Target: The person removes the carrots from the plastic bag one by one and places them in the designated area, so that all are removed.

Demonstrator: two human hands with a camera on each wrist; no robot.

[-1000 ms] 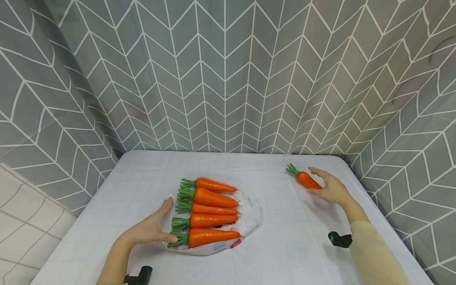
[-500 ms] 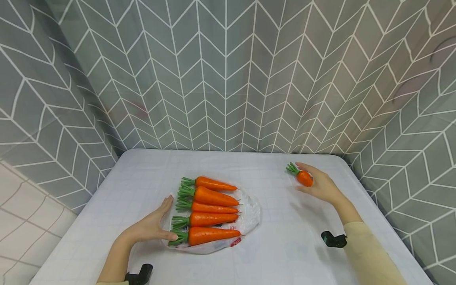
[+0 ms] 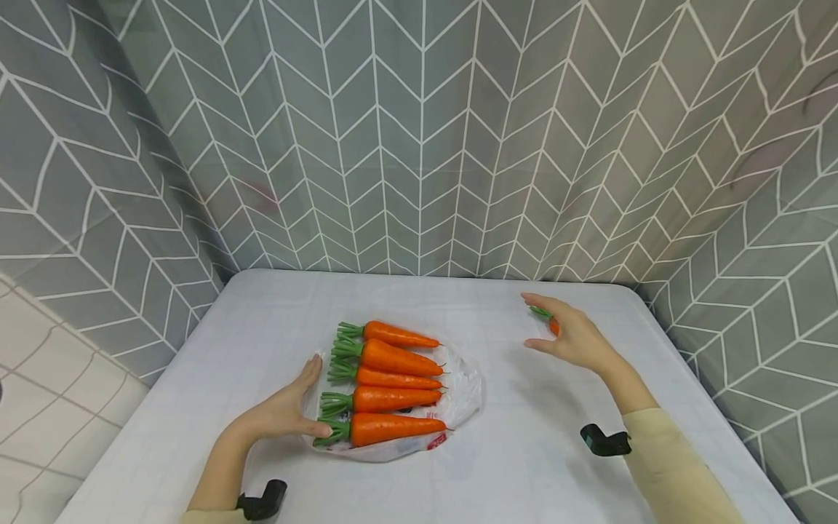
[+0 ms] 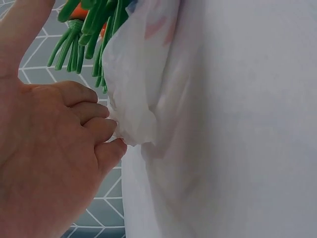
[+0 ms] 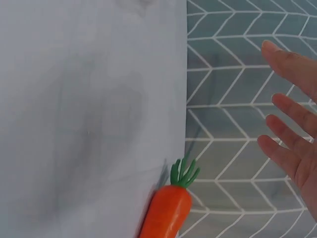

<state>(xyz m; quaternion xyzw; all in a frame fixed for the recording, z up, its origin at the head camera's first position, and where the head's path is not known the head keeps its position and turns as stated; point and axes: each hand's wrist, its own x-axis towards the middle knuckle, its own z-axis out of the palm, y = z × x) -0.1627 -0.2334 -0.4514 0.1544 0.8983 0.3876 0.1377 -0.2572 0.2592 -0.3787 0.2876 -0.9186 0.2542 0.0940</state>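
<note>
Several orange carrots (image 3: 389,399) with green stem ends lie side by side on a white plastic bag (image 3: 466,393), their tips pointing right. My left hand (image 3: 284,413) spreads along the bag's left edge, its thumb at the stems (image 3: 338,429) of the nearest carrot. In the left wrist view the bent fingers touch the bag (image 4: 131,99). A single carrot (image 3: 554,327) lies apart on the right side of the table; my right hand (image 3: 572,336) hovers over it and hides most of it. In the right wrist view that carrot (image 5: 166,210) is apart from the spread fingers.
A white cloth covers the table (image 3: 524,451). Grey curtains (image 3: 419,145) with a white chevron pattern stand behind and at both sides. Black wrist cameras (image 3: 605,441) are strapped to both arms.
My right hand has moved left from the single carrot's tip end over its body, now covering most of it. The left hand has stayed at the bag; the view has shifted slightly.
</note>
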